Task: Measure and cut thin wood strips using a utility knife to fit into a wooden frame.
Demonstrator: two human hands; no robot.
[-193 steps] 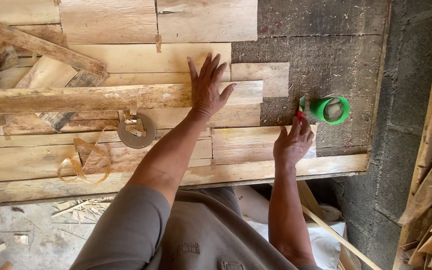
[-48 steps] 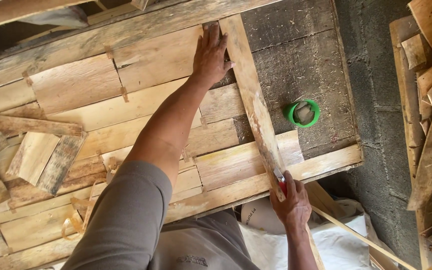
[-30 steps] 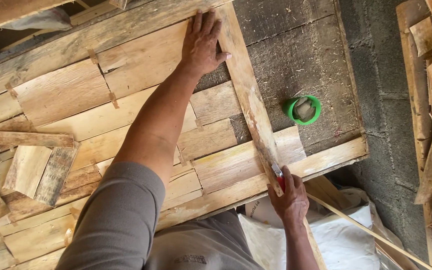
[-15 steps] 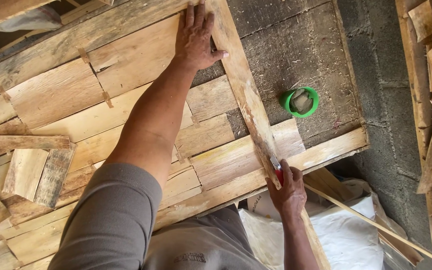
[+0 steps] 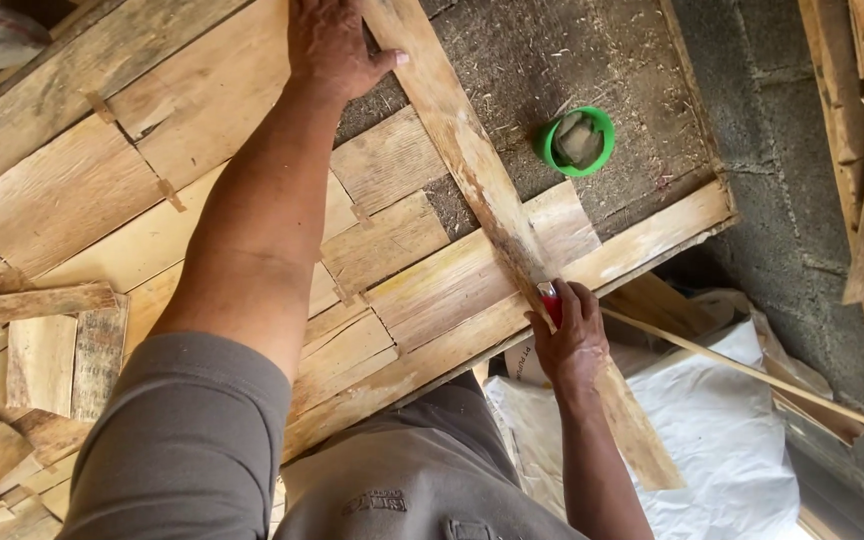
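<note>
Left hand, fingers together, pins the long wooden slat lying diagonally across the board panel; right hand pinches a red marker. Slat appears stiff, light, splintery; best gripped near its ends.

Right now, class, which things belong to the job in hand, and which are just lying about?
In use:
left hand pressing the long wooden strip
right hand holding a small red tool against it
plank panel underneath

Lying about:
green tape roll
white sack
wood offcuts
</note>
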